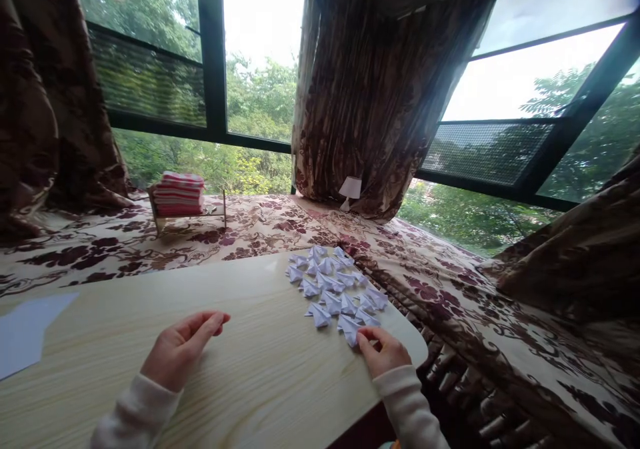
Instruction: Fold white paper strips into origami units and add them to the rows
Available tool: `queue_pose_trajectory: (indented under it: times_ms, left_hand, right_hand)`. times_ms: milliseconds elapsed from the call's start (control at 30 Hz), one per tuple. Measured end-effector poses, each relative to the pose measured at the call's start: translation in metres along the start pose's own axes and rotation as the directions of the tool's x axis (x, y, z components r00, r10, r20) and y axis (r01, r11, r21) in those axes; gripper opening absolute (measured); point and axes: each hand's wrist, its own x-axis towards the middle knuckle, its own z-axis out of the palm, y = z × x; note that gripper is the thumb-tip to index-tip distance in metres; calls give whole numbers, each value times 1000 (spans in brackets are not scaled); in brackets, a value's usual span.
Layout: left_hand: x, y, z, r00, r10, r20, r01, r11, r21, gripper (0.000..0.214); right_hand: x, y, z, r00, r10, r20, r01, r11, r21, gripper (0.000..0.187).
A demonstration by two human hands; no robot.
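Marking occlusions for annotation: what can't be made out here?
All in the head view:
- Right hand's hold: its own fingers cover where they meet the nearest folded paper, so pinch or mere touch is unclear.
- Left hand's palm: hidden by the hand itself.
- White paper: cut off by the left edge.
- Exact folded-paper count: pieces overlap.
- Detail beside the pink-and-white stack: too small.

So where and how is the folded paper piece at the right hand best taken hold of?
Grip the folded paper piece by its right edge, probably with a light pinch from the near right, where the right hand touches it. It is small and thin-edged, and other folded pieces crowd its far side, so coming from there could disturb them.
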Motion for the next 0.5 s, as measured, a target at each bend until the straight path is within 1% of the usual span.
queue_pose_trajectory:
  times_ms: [100, 300, 333, 400, 467, 500]
  left_hand:
    - [0, 0, 0, 1000, -2, -2, 2, 1000, 5, 32]
    - [1, -1, 2, 1000, 20, 17, -21, 999, 28, 31]
    - [0, 0, 1, 999, 31, 6, -32, 999, 37, 30]
    - [-2, 7, -4, 998, 63, -27, -61, 996, 61, 30]
    - [-1, 16, -15, 995, 102, -5, -101, 990, 102, 30]
    - [2, 20, -23, 992, 123, -17, -120, 982, 145, 31]
  right_hand:
    - [-4, -6, -7, 997, -74, -18, 72, 995, -74, 25]
    - [-14, -9, -32, 974, -218, -68, 213, 974, -74, 32]
    - [-17, -12, -35, 966, -250, -62, 247, 968, -50, 32]
    - [-26, -22, -39, 948, -317, -37, 318, 947, 48, 32]
    - [-36, -34, -36, 942, -336, -23, 335, 930, 154, 30]
    - [-40, -40, -32, 938, -346, -26, 345, 918, 198, 30]
